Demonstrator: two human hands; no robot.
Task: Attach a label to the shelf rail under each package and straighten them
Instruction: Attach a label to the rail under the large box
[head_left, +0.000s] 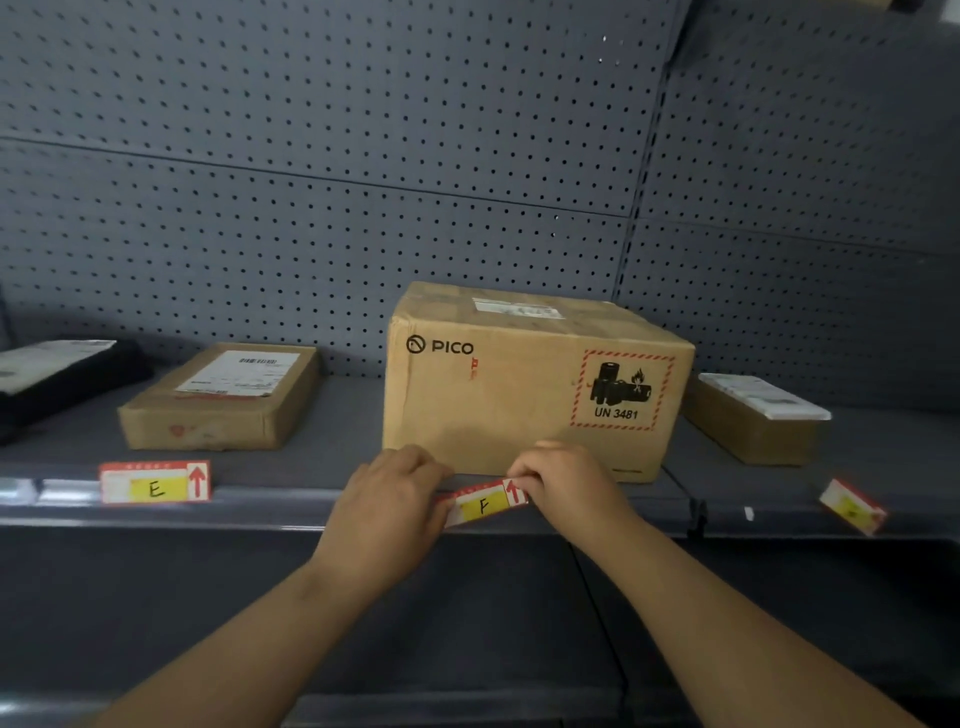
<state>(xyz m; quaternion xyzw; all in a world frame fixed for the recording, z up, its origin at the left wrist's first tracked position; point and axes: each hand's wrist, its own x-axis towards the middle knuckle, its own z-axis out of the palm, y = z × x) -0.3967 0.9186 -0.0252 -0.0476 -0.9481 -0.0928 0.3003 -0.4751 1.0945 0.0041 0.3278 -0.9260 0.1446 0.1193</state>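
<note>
while both hands work at the shelf rail (291, 512), the labelling stands roughly midway along the visible stretch. label e (155, 482) already sits level on the rail below the flat carton (223, 397); label f (485, 503) is being fixed below the pico box (530, 384) and lies tilted, its right end higher than its left, so straightening is judged to remain. farther right, a third label (852, 506) hangs askew on the rail under the small package (758, 418) and appears to need levelling too. at far left a dark parcel (57, 379) rests above a rail section where no coloured label can be made out. left hand (387, 512): fingers closed on the left end of label f, covering that end. right hand (563, 486): fingertips (522, 475) pinched together on the label's right end, beside the red arrow. label f thus spans the gap between the two hands, touching both, against the rail face just under the box's front lower edge.
</note>
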